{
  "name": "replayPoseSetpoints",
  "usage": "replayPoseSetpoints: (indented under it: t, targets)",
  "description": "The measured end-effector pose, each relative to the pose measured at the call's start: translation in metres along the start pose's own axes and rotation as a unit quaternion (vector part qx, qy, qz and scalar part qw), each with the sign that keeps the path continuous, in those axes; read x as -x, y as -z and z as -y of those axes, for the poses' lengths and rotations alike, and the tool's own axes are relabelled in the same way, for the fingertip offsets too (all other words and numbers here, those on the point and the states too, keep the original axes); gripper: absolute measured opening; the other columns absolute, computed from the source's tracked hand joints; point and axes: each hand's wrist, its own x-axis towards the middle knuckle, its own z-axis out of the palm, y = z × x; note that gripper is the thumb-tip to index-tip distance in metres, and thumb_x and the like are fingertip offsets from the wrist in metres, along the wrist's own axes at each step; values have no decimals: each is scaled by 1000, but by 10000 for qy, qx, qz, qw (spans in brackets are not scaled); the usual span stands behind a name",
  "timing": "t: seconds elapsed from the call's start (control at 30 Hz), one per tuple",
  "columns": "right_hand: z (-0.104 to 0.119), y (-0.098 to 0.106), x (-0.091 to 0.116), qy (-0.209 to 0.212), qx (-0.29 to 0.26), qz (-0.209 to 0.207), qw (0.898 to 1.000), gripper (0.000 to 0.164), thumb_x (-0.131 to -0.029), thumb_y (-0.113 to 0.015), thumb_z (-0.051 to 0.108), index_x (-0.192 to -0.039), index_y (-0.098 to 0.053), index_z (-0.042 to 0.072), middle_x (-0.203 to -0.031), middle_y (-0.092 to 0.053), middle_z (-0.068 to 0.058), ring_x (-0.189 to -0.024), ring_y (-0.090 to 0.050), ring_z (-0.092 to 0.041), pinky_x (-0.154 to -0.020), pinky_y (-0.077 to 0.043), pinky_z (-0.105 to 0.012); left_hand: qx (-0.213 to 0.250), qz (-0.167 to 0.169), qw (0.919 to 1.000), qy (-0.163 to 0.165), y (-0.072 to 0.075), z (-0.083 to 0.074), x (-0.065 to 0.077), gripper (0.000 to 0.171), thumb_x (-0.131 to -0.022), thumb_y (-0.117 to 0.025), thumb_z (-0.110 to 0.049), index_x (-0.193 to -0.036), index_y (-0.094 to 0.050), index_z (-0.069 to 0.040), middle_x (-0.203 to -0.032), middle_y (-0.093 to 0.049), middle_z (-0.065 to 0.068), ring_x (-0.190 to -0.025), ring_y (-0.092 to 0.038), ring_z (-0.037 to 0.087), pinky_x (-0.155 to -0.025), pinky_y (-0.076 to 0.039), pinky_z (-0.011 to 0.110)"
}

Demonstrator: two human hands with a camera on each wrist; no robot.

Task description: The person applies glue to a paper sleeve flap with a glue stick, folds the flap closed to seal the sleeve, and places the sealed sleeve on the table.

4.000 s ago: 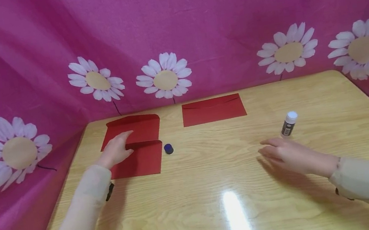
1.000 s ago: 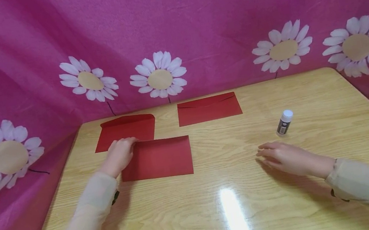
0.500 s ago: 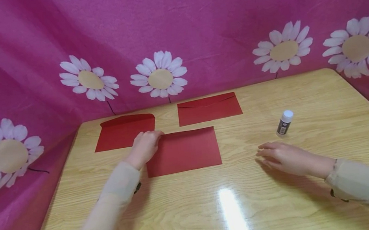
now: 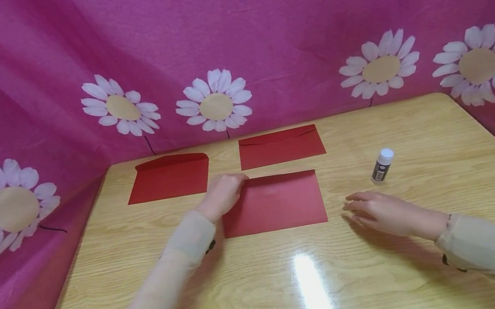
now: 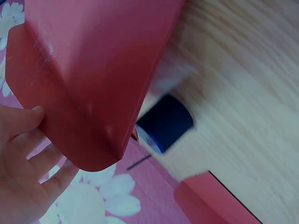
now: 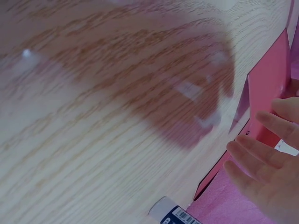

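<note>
In the head view my left hand (image 4: 227, 194) holds a red envelope (image 4: 279, 206) by its far left part, over the middle of the table. The left wrist view shows the thumb on the unfolded flap (image 5: 51, 107) with the other fingers behind it. The envelope is raised and slanted there, and a dark blue cap (image 5: 168, 121) stands on the table beyond its edge. From the head the cap is hidden. My right hand (image 4: 386, 213) holds nothing, its fingers loosely bent, just right of the envelope. Close beyond that hand stands a glue stick (image 4: 382, 166) with a white top.
A second red envelope (image 4: 169, 179), flap unfolded, lies at the back left. Another red envelope (image 4: 282, 148), its flap folded down, lies at the back middle. A pink cloth (image 4: 287, 36) with daisies hangs behind the wooden table (image 4: 177, 293).
My left hand has taken the nearer envelope from the left and carried it rightward to the middle. The blue cap has gone out of sight in the head view. My right hand stays put.
</note>
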Motion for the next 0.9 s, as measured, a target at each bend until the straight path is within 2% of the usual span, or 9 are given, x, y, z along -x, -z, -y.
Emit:
replayPoseSetpoints:
  t: [0.23,0.43,0.57,0.8,0.9]
  targets:
    - [1,0,0,-28,10,35,10000,22,-81,-60,5,-101,-62,-3,-107,-57,-23,-95,-56,-37,-81,-46,-47,-139,94,9994,-317,-7,-14,-7,21,-84,-56,-3,-102,-65,-8,-94,-67,5,-80,-63,18,-72,-49,32]
    - [0,-1,-1,-24,16,74,10000,23,-82,-59,6,-103,-62,-2,-106,-57,-23,-96,-56,-36,-81,-46,-46,-19,400,9989,-240,-12,-24,-11,25,-85,-55,-5,-108,-64,-9,-101,-66,3,-86,-62,16,-79,-48,30]
    - [0,-1,-1,-77,-63,121,9999,23,-82,-59,6,-103,-62,-2,-106,-58,-23,-97,-56,-36,-81,-46,-45,13,529,9984,-212,-16,-27,-13,25,-85,-55,-4,-108,-63,-9,-102,-65,3,-89,-62,15,-81,-47,30]
    - [1,-1,-4,-202,-183,253,9993,24,-83,-57,6,-105,-62,-1,-104,-59,-20,-96,-56,-34,-81,-46,-45,-85,526,9972,-526,-25,-30,-11,22,-85,-53,-3,-103,-64,-8,-97,-66,3,-83,-63,16,-72,-49,30]
    - [1,-3,-6,-123,-198,248,9994,22,-83,-57,5,-103,-62,-2,-102,-59,-19,-95,-57,-33,-81,-46,-44,32,588,9970,-509,-26,-31,-11,22,-87,-52,-4,-104,-64,-8,-98,-66,4,-86,-63,17,-74,-49,29]
